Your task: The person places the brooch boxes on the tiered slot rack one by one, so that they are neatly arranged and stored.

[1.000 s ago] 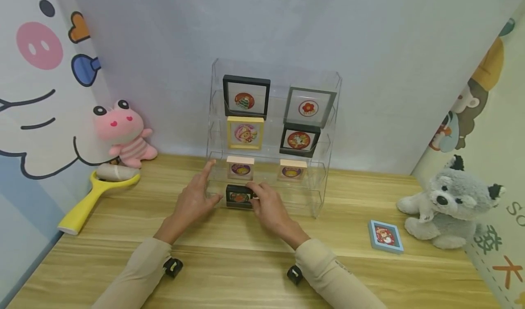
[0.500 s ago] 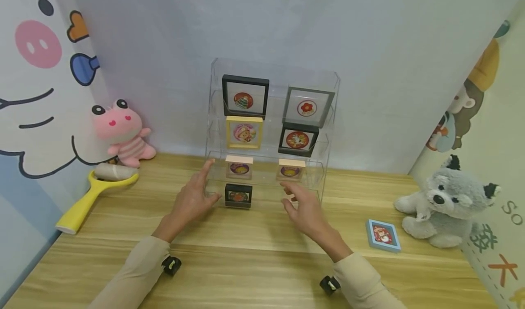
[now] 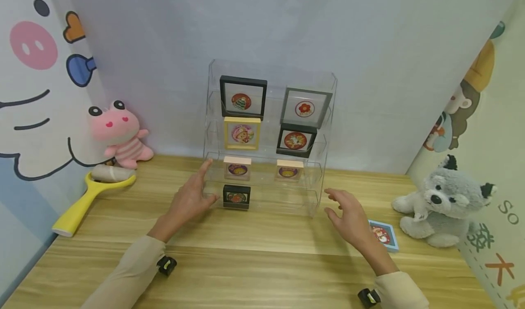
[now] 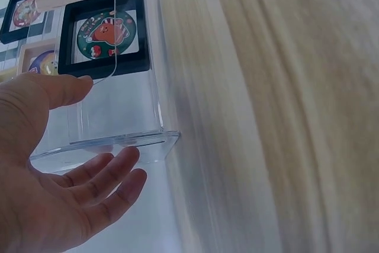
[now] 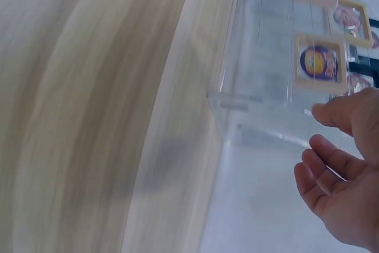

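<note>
A clear acrylic tiered stand point(image 3: 283, 199) holds several small framed pictures. On its bottom tier, at the left, stands a small black frame point(image 3: 236, 197) with a green and red picture, seen larger in the left wrist view point(image 4: 106, 34). My left hand point(image 3: 190, 197) is at the stand's left side, fingers spread around its edge, holding no frame. To the right of the stand, my right hand point(image 3: 348, 218) hovers with fingers loosely bent and nothing in them. Just beyond it a light blue frame point(image 3: 387, 236) lies flat on the table, partly hidden by the hand.
A grey plush dog point(image 3: 445, 204) sits at the right. At the left are a pink plush frog point(image 3: 120, 133) and a yellow-handled lint roller point(image 3: 79, 206). Higher tiers carry black point(image 3: 243, 97), grey point(image 3: 305, 107) and yellow frames point(image 3: 242, 133). A pale curtain hangs behind.
My right hand has let go of the small black frame on the bottom tier and moved right, toward the light blue frame. The left hand has stayed by the stand's left side.
</note>
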`<move>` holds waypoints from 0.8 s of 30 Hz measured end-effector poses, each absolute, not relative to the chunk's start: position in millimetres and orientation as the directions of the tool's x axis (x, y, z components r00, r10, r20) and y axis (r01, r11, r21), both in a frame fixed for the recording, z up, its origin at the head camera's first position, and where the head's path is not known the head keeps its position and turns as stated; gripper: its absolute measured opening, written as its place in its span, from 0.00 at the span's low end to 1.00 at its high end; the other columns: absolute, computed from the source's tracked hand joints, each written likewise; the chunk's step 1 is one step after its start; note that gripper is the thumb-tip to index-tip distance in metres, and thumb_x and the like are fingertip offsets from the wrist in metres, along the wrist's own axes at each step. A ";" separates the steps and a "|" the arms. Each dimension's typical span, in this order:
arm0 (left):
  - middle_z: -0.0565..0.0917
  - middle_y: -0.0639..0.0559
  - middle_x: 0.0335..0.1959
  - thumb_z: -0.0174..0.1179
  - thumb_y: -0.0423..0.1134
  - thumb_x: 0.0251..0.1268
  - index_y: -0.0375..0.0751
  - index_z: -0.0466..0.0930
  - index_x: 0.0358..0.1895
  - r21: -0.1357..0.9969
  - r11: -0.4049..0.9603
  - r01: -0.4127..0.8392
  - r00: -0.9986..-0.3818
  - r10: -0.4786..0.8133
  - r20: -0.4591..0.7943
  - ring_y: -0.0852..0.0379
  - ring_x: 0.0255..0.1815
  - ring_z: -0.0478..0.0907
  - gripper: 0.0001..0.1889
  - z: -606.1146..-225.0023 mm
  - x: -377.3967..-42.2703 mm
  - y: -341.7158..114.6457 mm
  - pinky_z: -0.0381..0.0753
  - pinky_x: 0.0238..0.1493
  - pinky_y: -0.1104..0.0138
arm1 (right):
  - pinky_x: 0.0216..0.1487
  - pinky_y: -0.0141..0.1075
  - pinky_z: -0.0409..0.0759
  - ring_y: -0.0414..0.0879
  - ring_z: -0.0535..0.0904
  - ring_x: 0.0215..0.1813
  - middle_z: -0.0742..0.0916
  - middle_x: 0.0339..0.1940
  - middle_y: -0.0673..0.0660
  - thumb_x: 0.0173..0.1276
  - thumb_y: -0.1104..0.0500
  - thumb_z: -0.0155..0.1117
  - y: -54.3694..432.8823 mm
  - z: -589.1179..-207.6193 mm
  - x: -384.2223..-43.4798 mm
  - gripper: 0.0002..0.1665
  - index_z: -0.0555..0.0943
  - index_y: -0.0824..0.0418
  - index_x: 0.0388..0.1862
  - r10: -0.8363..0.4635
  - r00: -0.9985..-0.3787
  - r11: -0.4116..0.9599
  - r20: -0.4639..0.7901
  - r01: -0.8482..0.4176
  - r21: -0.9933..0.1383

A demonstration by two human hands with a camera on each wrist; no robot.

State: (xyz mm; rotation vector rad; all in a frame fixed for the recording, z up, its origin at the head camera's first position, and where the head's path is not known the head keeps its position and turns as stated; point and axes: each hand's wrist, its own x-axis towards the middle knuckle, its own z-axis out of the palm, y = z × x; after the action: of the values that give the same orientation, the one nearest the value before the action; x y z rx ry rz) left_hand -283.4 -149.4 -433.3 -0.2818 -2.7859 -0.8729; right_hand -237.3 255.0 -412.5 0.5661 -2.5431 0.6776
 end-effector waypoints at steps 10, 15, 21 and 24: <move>0.79 0.33 0.50 0.74 0.40 0.51 0.57 0.38 0.82 0.551 0.791 0.265 -0.959 0.159 0.233 0.43 0.38 0.80 0.61 -428.9 -286.5 -152.9 0.78 0.27 0.60 | 0.53 0.62 0.76 0.69 0.76 0.57 0.82 0.54 0.72 0.60 0.69 0.71 307.1 -404.8 -223.7 0.34 0.73 0.68 0.66 -0.236 -0.910 0.847 0.341 -0.365 -0.388; 0.80 0.35 0.46 0.75 0.41 0.50 0.56 0.42 0.81 0.543 0.799 0.257 -0.962 0.158 0.223 0.46 0.33 0.77 0.58 -427.8 -288.1 -153.9 0.77 0.26 0.59 | 0.56 0.67 0.73 0.74 0.71 0.62 0.76 0.62 0.77 0.64 0.64 0.70 332.6 -403.3 -222.3 0.37 0.68 0.70 0.70 -0.226 -0.957 0.875 0.183 -0.282 -0.394; 0.79 0.38 0.42 0.75 0.42 0.50 0.60 0.45 0.79 0.548 0.798 0.251 -0.963 0.149 0.223 0.46 0.34 0.76 0.57 -428.4 -289.4 -153.8 0.76 0.26 0.58 | 0.52 0.63 0.76 0.73 0.75 0.58 0.75 0.64 0.78 0.60 0.61 0.74 353.7 -403.6 -222.9 0.43 0.67 0.72 0.70 -0.249 -0.967 0.894 0.060 -0.253 -0.370; 0.80 0.37 0.43 0.75 0.41 0.50 0.59 0.45 0.79 0.552 0.794 0.253 -0.962 0.149 0.227 0.45 0.35 0.77 0.57 -429.6 -289.8 -153.9 0.77 0.27 0.58 | 0.51 0.62 0.78 0.72 0.76 0.56 0.76 0.63 0.78 0.57 0.61 0.76 362.0 -405.4 -222.0 0.45 0.67 0.74 0.69 -0.273 -0.961 0.889 0.047 -0.271 -0.370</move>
State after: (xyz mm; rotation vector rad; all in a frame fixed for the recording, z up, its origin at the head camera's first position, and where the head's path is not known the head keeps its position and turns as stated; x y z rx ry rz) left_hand -289.8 -153.9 -429.6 -0.3175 -2.8109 -0.9015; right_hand -222.0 362.0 -405.4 0.4409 -3.0587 0.5974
